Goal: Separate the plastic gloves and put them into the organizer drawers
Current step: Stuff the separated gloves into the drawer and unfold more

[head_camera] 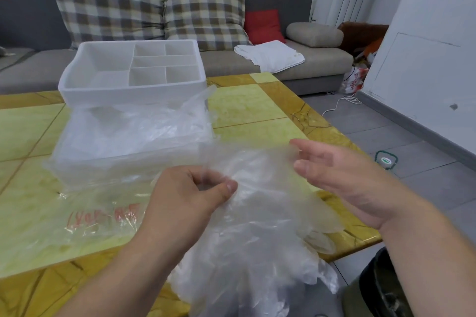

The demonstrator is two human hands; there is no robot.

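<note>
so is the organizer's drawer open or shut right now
Open. The clear drawer is pulled out from under the white organizer toward the person, with crumpled plastic gloves lying inside it.

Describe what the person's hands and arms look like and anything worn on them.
Both the left hand and right hand are bare: no rings, watch or bracelets show. The left forearm and right forearm are uncovered to the frame's edge; no sleeve is visible.

Bare left grip (190, 195), bare right grip (342, 180)
</note>
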